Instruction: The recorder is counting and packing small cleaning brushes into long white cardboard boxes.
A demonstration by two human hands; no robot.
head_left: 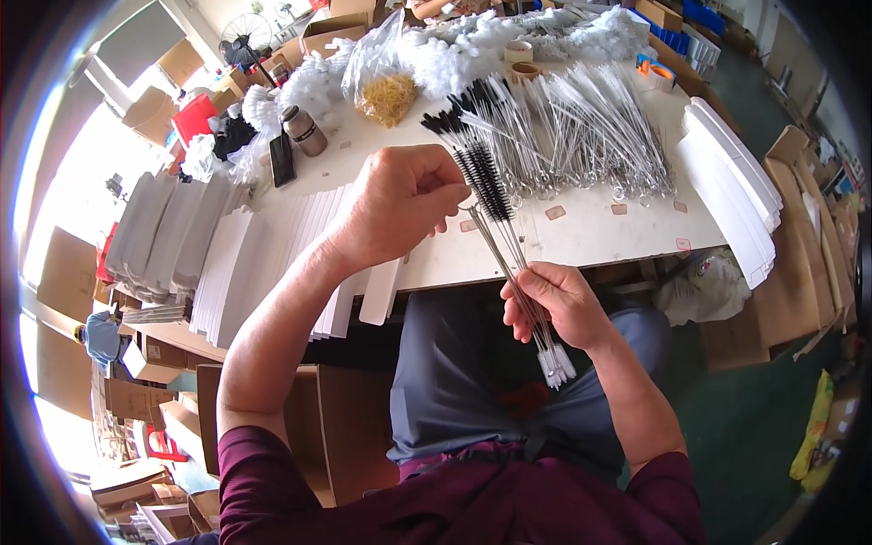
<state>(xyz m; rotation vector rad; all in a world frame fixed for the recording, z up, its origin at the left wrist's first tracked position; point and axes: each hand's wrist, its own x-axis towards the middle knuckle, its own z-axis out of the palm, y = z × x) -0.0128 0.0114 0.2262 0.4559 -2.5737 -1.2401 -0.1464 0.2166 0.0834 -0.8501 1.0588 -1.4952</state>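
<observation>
Nearest to us, our right hand is clenched around a small bundle of thin wire brushes, gripping the twisted wire stems a little above their white-tipped lower ends, which fan out just below the fist over our lap. The bundle rises at a slant toward the desk, and our left hand pinches the stems just under the black bristle heads, thumb and fingers closed on them. We judge these brushes very light, with springy wire stems that bend easily and slide against each other, so a bundle wants a firm wrap around the stems, not the bristles, which are soft and would crush or splay. Beyond the hands, a row of flat white card sleeves overlaps the near desk edge. Farther on lies a large spread of loose brushes, some black-tipped, then a bag of rubber bands, a small dark bottle, and white fluffy brush heads heaped at the far side.
</observation>
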